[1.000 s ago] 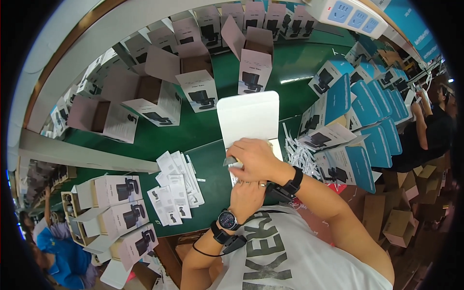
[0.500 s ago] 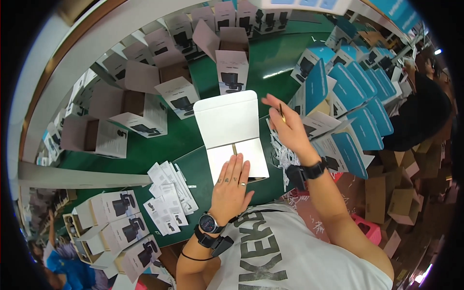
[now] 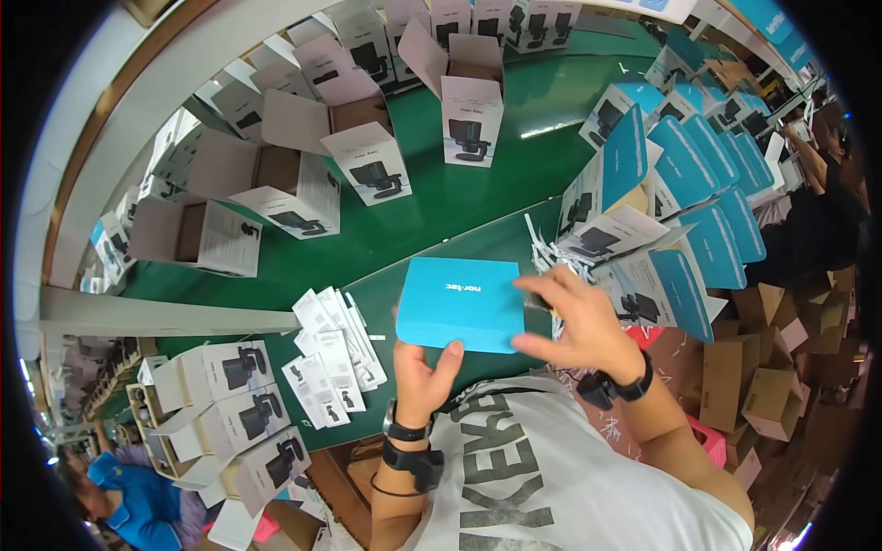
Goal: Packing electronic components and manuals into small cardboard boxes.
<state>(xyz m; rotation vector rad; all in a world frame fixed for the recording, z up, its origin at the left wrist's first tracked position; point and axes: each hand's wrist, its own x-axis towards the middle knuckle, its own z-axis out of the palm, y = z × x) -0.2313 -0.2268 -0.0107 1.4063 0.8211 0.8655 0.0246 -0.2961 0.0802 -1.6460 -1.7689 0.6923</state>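
A carton with a bright blue lid (image 3: 459,298) lies in front of me with its lid down. My left hand (image 3: 424,381) grips its near left part, thumb on top and the other fingers hidden beneath. At the right edge is my right hand (image 3: 583,321), thumb by the near corner and forefinger by the far one. Something small and dark shows under the forefinger, too blurred to name. Left of the carton, printed leaflets (image 3: 326,363) lie in a loose pile on the green table (image 3: 386,266).
Open white cartons (image 3: 372,170) with a device picture stand in rows at the back and left. Blue-lidded cartons (image 3: 684,174) crowd the right, beside white paper strips (image 3: 544,248). Brown cartons (image 3: 776,399) lie on the floor. A person in blue (image 3: 138,491) is at lower left.
The carton's white-lined lid has folded down, showing its blue top. My left hand went from pressing its inside to gripping the near side. My right hand came down to the right edge.
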